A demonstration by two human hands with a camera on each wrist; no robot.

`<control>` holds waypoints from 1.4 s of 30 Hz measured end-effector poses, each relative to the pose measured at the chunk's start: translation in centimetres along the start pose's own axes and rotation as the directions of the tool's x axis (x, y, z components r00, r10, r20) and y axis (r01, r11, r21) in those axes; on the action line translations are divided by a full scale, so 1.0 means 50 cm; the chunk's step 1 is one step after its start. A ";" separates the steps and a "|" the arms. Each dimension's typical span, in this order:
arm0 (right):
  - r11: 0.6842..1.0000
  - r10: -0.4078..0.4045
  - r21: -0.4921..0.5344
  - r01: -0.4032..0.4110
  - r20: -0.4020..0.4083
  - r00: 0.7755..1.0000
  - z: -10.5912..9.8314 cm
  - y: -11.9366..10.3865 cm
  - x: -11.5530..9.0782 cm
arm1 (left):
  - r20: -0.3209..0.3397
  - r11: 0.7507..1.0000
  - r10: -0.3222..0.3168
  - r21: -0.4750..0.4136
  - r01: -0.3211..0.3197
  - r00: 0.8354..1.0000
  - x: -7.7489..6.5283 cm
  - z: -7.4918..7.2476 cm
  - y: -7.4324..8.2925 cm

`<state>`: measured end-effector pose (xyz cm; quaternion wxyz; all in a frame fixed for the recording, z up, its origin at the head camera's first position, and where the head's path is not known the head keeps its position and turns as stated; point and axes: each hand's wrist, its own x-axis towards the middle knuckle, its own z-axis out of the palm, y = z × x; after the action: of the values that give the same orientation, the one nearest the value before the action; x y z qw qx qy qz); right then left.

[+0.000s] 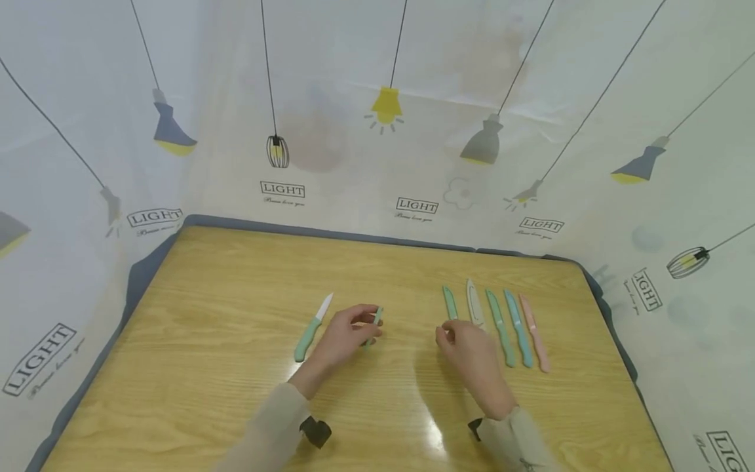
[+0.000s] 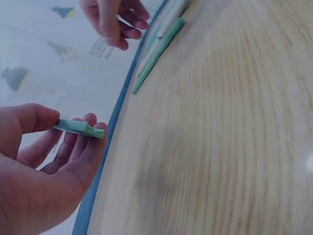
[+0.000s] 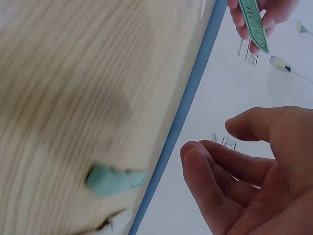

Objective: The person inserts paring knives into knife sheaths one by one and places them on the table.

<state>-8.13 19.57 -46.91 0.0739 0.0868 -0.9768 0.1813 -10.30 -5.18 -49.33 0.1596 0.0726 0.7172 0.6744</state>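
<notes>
In the head view my left hand [image 1: 348,331] is raised over the table and pinches a green blade sheath [image 1: 375,323] between thumb and fingers. Its slotted end faces the camera in the left wrist view, and raised lettering runs along the sheath [image 3: 253,22] in the right wrist view. Left of that hand lies a knife [image 1: 307,338] with a green handle and a bare white blade. My right hand [image 1: 468,354] hovers beside a row of knives, its fingers loosely bent and holding nothing. A green knife [image 1: 450,301] is partly hidden behind it.
The row continues rightward with a white knife [image 1: 474,303], a green knife [image 1: 501,328], a blue knife [image 1: 519,330] and a pink knife [image 1: 535,334]. A wooden table [image 1: 236,282] carries everything, and white lamp-printed sheeting [image 1: 342,164] surrounds its back and sides.
</notes>
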 end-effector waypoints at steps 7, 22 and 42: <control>0.999 -0.049 0.013 0.049 0.017 0.999 0.036 -0.066 0.018 | -0.167 0.922 -0.061 -0.387 -0.008 0.984 -0.037 -0.079 0.014; 0.970 -0.238 -0.037 0.239 0.018 0.971 0.126 -0.178 0.055 | -0.410 0.799 -0.219 -0.596 -0.078 0.885 -0.089 -0.168 -0.012; 0.967 -0.245 -0.030 0.251 0.137 0.960 0.204 -0.304 0.103 | -0.527 0.744 -0.307 -0.652 -0.145 0.792 -0.124 -0.221 -0.026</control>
<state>-11.34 1.13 -50.26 0.0330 0.2186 -0.9649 0.1415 -7.97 -17.69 -49.37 -0.0318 -0.2411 0.4443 0.8623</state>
